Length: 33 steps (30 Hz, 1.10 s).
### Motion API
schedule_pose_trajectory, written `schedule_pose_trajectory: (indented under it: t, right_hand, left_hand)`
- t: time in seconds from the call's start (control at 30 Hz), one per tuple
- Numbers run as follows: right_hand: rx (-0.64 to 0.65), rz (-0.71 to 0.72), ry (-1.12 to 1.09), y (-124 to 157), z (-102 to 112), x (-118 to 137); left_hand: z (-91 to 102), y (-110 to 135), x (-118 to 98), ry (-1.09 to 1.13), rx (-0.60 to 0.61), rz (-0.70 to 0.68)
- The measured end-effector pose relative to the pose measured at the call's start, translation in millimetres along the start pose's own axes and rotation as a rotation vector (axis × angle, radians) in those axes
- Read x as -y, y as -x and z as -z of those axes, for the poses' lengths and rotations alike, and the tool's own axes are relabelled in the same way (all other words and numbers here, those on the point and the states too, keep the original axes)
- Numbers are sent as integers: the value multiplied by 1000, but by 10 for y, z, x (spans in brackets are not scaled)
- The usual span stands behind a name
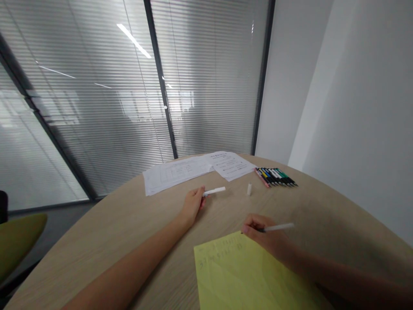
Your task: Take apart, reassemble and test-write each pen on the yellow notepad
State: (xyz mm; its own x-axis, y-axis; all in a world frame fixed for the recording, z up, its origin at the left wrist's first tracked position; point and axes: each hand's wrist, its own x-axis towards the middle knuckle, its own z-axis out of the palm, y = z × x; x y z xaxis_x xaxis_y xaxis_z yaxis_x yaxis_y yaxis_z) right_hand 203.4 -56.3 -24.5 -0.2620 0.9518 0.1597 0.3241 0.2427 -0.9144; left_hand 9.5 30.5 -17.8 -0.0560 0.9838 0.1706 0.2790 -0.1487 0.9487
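Observation:
My left hand [194, 203] rests on the table, its fingers closed around a slim white pen [215, 191] that points right. In my right hand [262, 229] is a second pen [280, 226] with a pale barrel and a dark grip, held as for writing. Its lower end is close to the top edge of a yellow sheet of paper [232, 273]; I cannot tell whether it touches. Faint rows of handwritten figures run along the sheet's upper part. A small white cylinder [249, 189] stands on the table beyond my right hand.
A row of several pens [276, 177] in mixed colours lies at the table's far right. Printed white sheets [180, 172] overlap along the far edge of the round wooden table [129, 211]. A green chair [19, 241] is at the left. Glass with blinds [213, 86] stands behind.

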Motion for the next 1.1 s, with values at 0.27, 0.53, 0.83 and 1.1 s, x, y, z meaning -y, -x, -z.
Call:
schedule_pose_trajectory:
  t: [0.27,0.53,0.83,1.1]
  right_hand:
    - [-63,-1,102,-5,-36,-84]
    - [-58,-4,100,-8,-35,-129]
    - [-164,371,554,-139,262,-246]
    - [-206,494,1105,-159,383,-228]
  left_hand:
    - [-17,-3,10,-124,65,-25]
    - [-21,15,5,-200,134,-51]
    - [-27,21,2,-223,211,-64]
    - [-23,35,-6,-220,238,-69]
